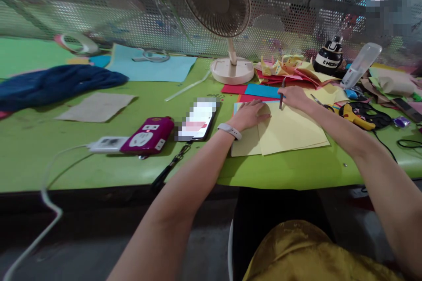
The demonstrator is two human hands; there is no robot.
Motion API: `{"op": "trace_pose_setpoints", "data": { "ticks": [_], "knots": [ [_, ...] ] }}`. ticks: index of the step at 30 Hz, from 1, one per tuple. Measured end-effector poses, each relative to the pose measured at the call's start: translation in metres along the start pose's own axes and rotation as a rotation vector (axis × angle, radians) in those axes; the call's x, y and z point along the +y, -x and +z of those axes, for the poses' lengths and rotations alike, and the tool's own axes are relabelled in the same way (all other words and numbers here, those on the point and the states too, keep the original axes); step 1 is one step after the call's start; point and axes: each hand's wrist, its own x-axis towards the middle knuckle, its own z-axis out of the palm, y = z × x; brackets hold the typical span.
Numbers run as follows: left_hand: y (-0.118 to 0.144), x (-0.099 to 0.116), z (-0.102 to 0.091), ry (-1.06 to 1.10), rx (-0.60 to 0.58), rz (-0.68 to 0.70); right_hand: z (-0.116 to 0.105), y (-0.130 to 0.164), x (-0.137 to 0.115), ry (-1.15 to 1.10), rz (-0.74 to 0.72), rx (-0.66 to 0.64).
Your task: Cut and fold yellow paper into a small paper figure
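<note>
My left hand (pixel 249 115) lies with fingers spread on pale yellow paper sheets (pixel 293 134), pressing near their upper left corner. A light-coloured band (pixel 230 130) is round that wrist. My right hand (pixel 295 96) is closed on a slim dark pen-like tool (pixel 281 95), held nearly upright at the top edge of the yellow sheets. Whether it is a pen or a craft knife I cannot tell. Just behind the sheets lie a blue paper strip (pixel 262 91) and red paper (pixel 233 88).
A fan (pixel 232 70) stands at the back. A phone (pixel 200 118), a magenta power adapter (pixel 148 135) and a white cable (pixel 49 204) lie to the left. Yellow-handled scissors (pixel 358 117), a black bottle (pixel 328 58) and a clear bottle (pixel 361 66) are on the right.
</note>
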Motion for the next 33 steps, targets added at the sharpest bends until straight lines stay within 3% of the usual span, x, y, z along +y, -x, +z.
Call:
{"op": "trace_pose_setpoints", "data": {
  "ticks": [7,15,18,21,26,29,33],
  "knots": [
    [0.001,0.001,0.001,-0.025,0.006,-0.021,0.011,-0.018,0.004,-0.169,0.150,0.095],
    [0.000,-0.001,0.002,-0.028,0.001,-0.001,0.012,-0.026,0.004,-0.230,0.170,0.045],
    [-0.001,-0.002,0.003,-0.012,0.011,-0.012,0.000,-0.003,0.008,-0.267,0.087,0.016],
    [-0.001,-0.002,0.005,0.015,0.018,-0.032,-0.011,0.040,0.009,-0.380,-0.100,-0.038],
    [-0.003,-0.007,0.009,0.054,0.027,-0.022,0.001,0.114,-0.012,-0.411,-0.420,-0.050],
    [-0.006,-0.012,0.012,0.083,0.040,0.003,0.014,0.132,-0.030,-0.343,-0.464,-0.077],
    [-0.007,-0.013,0.012,0.134,0.064,0.014,0.018,0.133,-0.038,-0.391,-0.455,-0.035]
  ]
}}
